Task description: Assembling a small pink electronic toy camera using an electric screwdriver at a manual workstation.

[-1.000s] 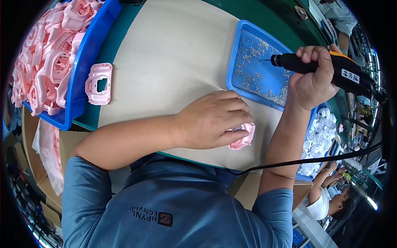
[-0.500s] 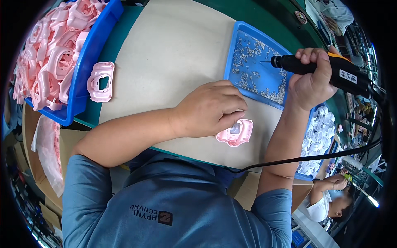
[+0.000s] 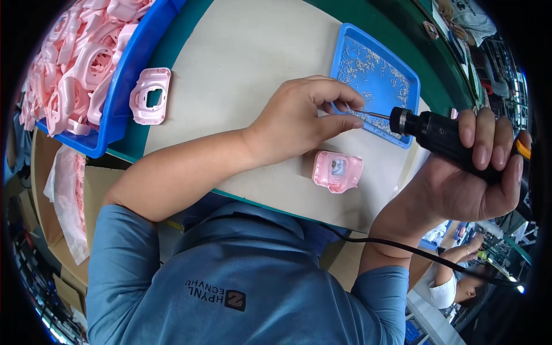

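Observation:
My right hand (image 3: 471,167) grips a black electric screwdriver (image 3: 440,135) with an orange part. Its thin metal bit points left, toward my left hand (image 3: 313,118). There the thumb and fingers are drawn together right at the bit's tip; whatever is between them is too small to make out. Below my left hand a pink plastic housing (image 3: 339,181) lies on the beige work surface, with a clear or whitish piece in its middle. Just beyond my fingers sits a blue tray (image 3: 376,92) scattered with small screws.
At the left stands a blue bin (image 3: 123,86) heaped with pink housings (image 3: 86,66). Another pink frame (image 3: 150,96) lies beside it. White parts (image 3: 435,234) show partly behind my right arm. The screwdriver's black cable (image 3: 397,246) crosses that arm. Another person (image 3: 454,282) sits at the right.
My right hand has drawn the screwdriver back from over the screw tray, toward the right and nearer me. My left hand has risen from the pink housing to the bit's tip.

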A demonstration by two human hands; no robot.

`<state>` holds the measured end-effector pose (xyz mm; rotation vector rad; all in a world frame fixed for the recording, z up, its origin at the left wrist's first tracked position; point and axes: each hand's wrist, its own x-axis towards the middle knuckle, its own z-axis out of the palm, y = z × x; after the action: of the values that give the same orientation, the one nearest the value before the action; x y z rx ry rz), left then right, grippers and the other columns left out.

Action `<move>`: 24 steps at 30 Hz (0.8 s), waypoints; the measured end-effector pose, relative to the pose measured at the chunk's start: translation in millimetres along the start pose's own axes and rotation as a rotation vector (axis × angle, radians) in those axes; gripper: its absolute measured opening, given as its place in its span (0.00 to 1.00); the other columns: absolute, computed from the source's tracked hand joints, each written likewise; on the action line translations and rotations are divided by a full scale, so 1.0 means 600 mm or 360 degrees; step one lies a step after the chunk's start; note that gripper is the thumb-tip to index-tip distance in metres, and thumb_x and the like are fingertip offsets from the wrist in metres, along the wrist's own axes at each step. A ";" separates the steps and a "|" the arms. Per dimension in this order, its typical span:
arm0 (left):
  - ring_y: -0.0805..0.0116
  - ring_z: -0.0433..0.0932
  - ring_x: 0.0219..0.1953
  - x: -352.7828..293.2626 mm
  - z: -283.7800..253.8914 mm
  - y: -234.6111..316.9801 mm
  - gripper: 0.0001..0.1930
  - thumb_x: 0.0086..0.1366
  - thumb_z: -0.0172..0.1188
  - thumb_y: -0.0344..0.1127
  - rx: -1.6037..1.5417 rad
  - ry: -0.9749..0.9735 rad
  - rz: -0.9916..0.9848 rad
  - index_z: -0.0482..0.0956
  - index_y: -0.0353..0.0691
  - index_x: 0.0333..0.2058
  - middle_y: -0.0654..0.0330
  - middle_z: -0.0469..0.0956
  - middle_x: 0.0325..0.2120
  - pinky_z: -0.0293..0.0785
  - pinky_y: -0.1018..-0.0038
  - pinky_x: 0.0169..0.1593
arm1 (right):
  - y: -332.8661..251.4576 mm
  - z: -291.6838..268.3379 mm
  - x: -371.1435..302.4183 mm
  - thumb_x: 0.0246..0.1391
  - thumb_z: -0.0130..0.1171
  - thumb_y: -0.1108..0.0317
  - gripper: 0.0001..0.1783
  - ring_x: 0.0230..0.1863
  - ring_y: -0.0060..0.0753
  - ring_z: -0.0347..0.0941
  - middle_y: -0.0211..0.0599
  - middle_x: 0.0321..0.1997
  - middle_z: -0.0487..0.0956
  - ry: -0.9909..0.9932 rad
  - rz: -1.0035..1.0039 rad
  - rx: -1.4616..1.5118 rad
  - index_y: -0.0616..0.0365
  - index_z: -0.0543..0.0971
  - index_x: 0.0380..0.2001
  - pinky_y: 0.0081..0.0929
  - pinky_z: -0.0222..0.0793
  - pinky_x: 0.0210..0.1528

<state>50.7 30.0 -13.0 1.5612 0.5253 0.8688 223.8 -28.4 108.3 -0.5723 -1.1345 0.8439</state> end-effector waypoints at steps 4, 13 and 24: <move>0.75 0.75 0.34 -0.006 -0.006 -0.001 0.08 0.56 0.65 0.26 -0.0073 0.0001 0.0003 0.82 0.37 0.36 0.61 0.80 0.35 0.72 0.79 0.40 | -0.003 0.008 -0.003 0.53 0.52 0.66 0.12 0.25 0.18 0.63 0.24 0.24 0.67 -0.0025 0.0005 -0.0016 0.56 0.72 0.41 0.23 0.60 0.33; 0.68 0.78 0.33 -0.010 -0.006 -0.004 0.04 0.52 0.68 0.26 0.0292 0.0042 0.0404 0.82 0.37 0.28 0.60 0.81 0.28 0.73 0.75 0.39 | -0.011 0.022 -0.018 0.54 0.51 0.66 0.13 0.25 0.18 0.63 0.24 0.24 0.66 -0.0012 0.0003 -0.0118 0.56 0.71 0.43 0.24 0.61 0.33; 0.59 0.70 0.55 -0.038 0.017 -0.001 0.31 0.44 0.74 0.34 0.0491 -0.0476 0.0334 0.74 0.39 0.50 0.56 0.74 0.50 0.69 0.67 0.57 | -0.040 0.018 -0.081 0.51 0.54 0.63 0.14 0.22 0.17 0.64 0.24 0.23 0.67 0.0177 0.0014 -0.0267 0.57 0.71 0.40 0.23 0.61 0.30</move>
<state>44.6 6.8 -18.9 2.0165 0.2905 0.7134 211.6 -82.1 103.8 -0.7546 -1.1077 0.7193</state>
